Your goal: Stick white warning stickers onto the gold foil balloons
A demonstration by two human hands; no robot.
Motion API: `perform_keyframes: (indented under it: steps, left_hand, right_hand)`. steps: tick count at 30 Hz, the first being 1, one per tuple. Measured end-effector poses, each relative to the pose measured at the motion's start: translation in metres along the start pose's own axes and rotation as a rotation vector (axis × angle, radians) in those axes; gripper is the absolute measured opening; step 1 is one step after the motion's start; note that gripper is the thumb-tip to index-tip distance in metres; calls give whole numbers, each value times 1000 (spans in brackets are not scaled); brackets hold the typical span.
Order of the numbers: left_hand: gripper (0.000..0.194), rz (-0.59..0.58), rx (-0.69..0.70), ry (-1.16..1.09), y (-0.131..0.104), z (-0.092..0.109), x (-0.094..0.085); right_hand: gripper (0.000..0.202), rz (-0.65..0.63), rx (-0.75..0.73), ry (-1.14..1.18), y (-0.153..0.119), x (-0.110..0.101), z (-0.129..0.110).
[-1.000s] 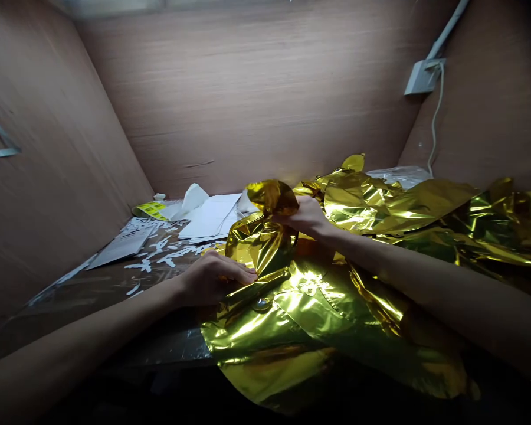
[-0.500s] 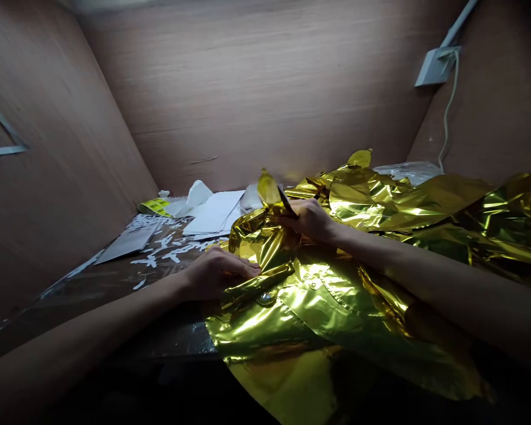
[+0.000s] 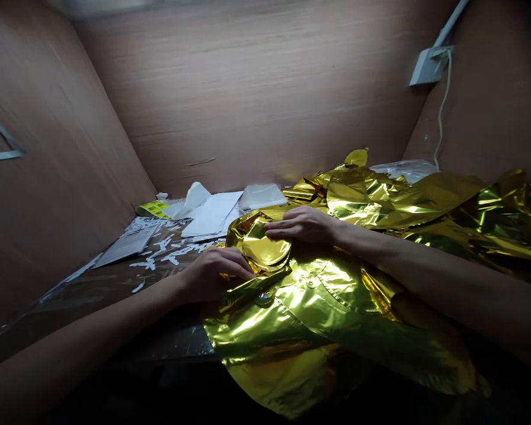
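Note:
Shiny gold foil, which looks like a flat, uninflated foil balloon (image 3: pixel 301 301), lies crumpled and partly folded before me and droops over the table's front edge. My left hand (image 3: pixel 215 274) is at its left side, fingers bent and closed on a fold of the foil. On top, a rounded gold flap (image 3: pixel 265 245) lies folded down. My right hand (image 3: pixel 303 226) rests its outstretched fingers on that flap from the right, the thumb hidden.
More gold foil (image 3: pixel 393 200) is heaped at the right. White papers (image 3: pixel 212 215), paper scraps (image 3: pixel 170 258), a yellow label sheet (image 3: pixel 154 208) and clear plastic (image 3: pixel 263 196) lie on the table. Wooden panels (image 3: pixel 248 100) enclose it; a white socket box (image 3: pixel 429 66) with a cable hangs right.
The rounded flap stood upright in my right hand and now lies down toward me on the foil. My right hand's fingers have straightened over it. My left hand has barely moved.

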State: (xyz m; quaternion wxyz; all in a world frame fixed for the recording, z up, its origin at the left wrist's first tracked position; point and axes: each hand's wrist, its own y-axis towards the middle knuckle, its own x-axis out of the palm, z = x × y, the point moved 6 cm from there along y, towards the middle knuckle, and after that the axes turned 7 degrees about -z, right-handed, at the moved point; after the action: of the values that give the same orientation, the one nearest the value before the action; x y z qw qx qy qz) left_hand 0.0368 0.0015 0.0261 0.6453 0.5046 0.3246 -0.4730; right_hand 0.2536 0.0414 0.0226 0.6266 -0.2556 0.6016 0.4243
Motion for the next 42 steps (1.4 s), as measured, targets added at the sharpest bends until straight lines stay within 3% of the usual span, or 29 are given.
perform_keyframes:
  steps: [3,6,12,16,21,25,27,30,34,37,39,42]
  left_hand:
    - [14,70,26,226,-1,8,-6]
    - [11,85,-16,277,-2,9,-9]
    - [37,-217,-116,-55,-7,-10,8]
    - [53,-194,-145,-121,-12,-20,10]
    - [46,-154,-228,-106,-11,-21,9]
    - [61,-208,-186,-56,-5,-9,7]
    - [50,-177,-177,-89,0,-8,1]
    - [34,-166,-307,-213,14,-26,-6]
    - [52,-235,-612,-403,40,-62,-11]
    - [66,-360,-897,-434,49,-83,-5]
    - [69,-422,-971,-445,53,-88,1]
    - [69,-451,-959,-324,60,-91,6]
  right_hand:
    - [41,3,-35,25,0,-1,1]
    - [42,6,-117,22,2,-2,-1]
    - [47,-81,-144,9,11,11,2]
    - [59,-59,-38,172,15,10,7]
    - [32,-8,283,708,16,0,22]
    - [32,25,328,508,18,-5,20]
    - [40,-32,311,390,17,0,20]
    - [44,-92,334,385,14,8,24]
    - [51,-91,343,434,12,10,26]
    - [69,-86,360,461,12,9,26]
    - [74,-85,366,451,14,7,25]
    - [62,-145,395,407,15,8,26]
